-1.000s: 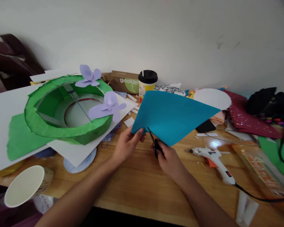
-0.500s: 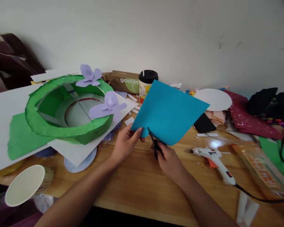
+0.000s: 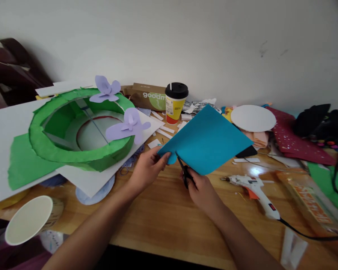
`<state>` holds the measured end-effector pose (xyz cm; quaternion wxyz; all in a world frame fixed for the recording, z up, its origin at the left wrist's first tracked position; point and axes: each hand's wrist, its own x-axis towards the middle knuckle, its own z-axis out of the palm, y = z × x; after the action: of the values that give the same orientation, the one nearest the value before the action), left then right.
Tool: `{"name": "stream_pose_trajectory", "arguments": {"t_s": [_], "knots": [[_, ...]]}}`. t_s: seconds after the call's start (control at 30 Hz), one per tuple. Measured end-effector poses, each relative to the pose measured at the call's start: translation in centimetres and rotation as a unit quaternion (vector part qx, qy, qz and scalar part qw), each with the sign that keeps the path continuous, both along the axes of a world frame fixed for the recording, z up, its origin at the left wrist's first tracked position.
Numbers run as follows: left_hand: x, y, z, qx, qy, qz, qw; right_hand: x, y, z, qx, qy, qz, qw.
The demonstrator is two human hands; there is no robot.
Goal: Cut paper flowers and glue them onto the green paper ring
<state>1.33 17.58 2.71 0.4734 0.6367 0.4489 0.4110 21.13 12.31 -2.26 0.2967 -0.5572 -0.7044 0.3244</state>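
Observation:
My left hand (image 3: 147,169) pinches the near corner of a blue paper sheet (image 3: 207,140) held just above the wooden table (image 3: 163,213). In my right hand (image 3: 202,189) are small black scissors (image 3: 183,170), fingers closed on the handles, blades at the sheet's lower edge beside my left fingers. A small rounded flap of blue paper hangs between the two hands. The sheet tilts up and away toward the right.
A green paper ring (image 3: 79,129) with purple paper flowers (image 3: 128,125) sits on white board at left. A paper cup (image 3: 30,219) lies near the front left edge. A lidded coffee cup (image 3: 175,102), white disc (image 3: 252,118), glue gun (image 3: 252,187) with cord, and scraps crowd the back and right.
The blue sheet has turned and dropped lower and flatter, uncovering the coffee cup. Both hands stay at the sheet's near corner with the scissors at the edge.

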Motion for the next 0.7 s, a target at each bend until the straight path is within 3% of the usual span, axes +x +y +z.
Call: {"name": "stream_pose_trajectory", "arguments": {"t_s": [0.3,0.7], "knots": [[-0.7,0.5,0.8,0.009,0.042,-0.043,0.998,0.3,0.1,-0.6,0.056,-0.022,-0.006,0.998],[-1.5,0.9,1.3,0.038,0.074,-0.100,0.991,0.2,-0.2,-0.6,0.043,-0.019,-0.010,0.999]]}}
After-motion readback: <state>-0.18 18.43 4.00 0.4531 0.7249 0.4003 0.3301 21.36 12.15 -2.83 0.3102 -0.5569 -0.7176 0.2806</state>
